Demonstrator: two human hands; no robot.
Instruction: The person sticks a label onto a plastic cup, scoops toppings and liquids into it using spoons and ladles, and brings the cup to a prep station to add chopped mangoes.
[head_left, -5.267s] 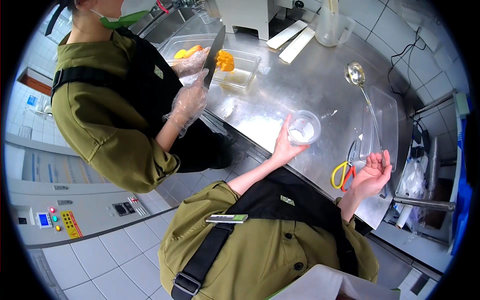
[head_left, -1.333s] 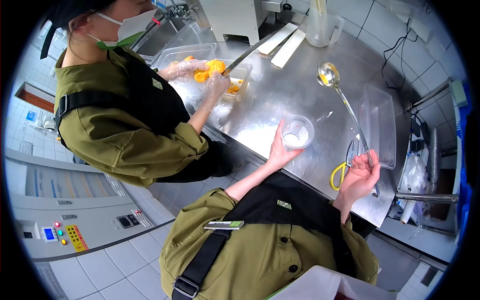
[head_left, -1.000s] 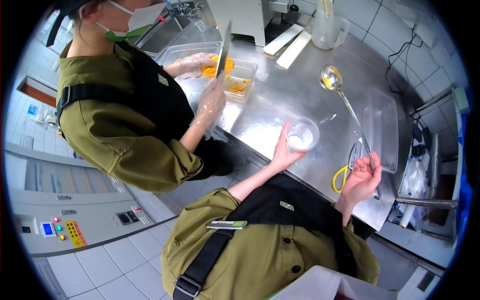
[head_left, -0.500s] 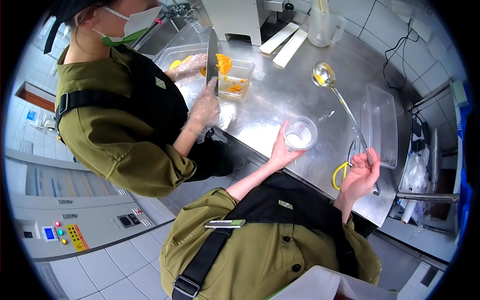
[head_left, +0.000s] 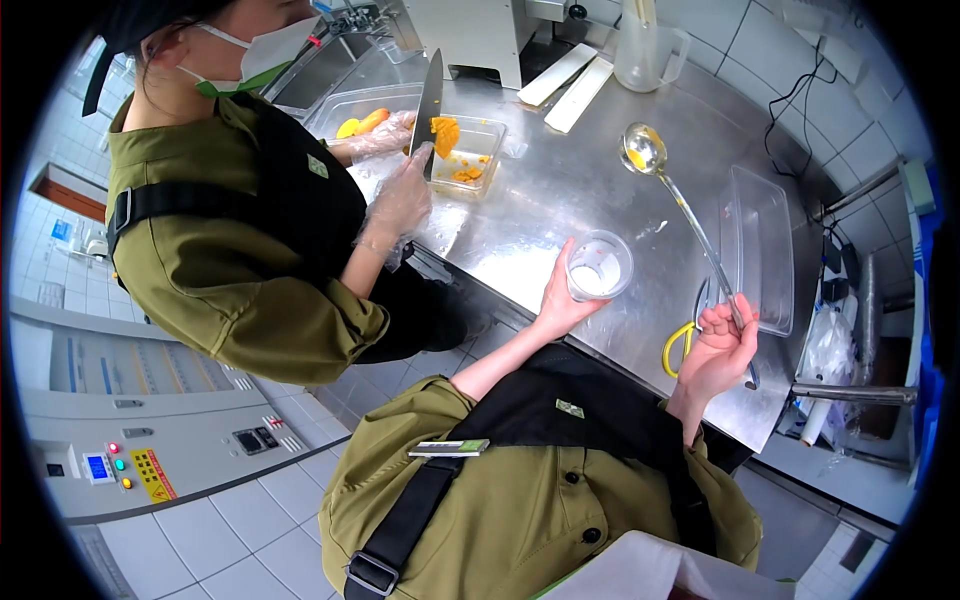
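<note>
My left hand is wrapped round a clear plastic cup with a pale bottom, held above the counter's front edge. In my right hand is the long handle of a metal ladle. The ladle's bowl is at the far end, with yellow residue in it. Beside my right hand lie scissors with yellow handles, their blades partly hidden. Behind that hand stands a clear rectangular container.
At left a co-worker's gloved hand holds a large knife by orange pieces over a clear tub. Two white strips and a clear pitcher are on the steel counter at the back.
The co-worker's knife hand has shifted slightly left and the orange slices hang lower beside the blade. My hands, the cup and the ladle have barely moved.
</note>
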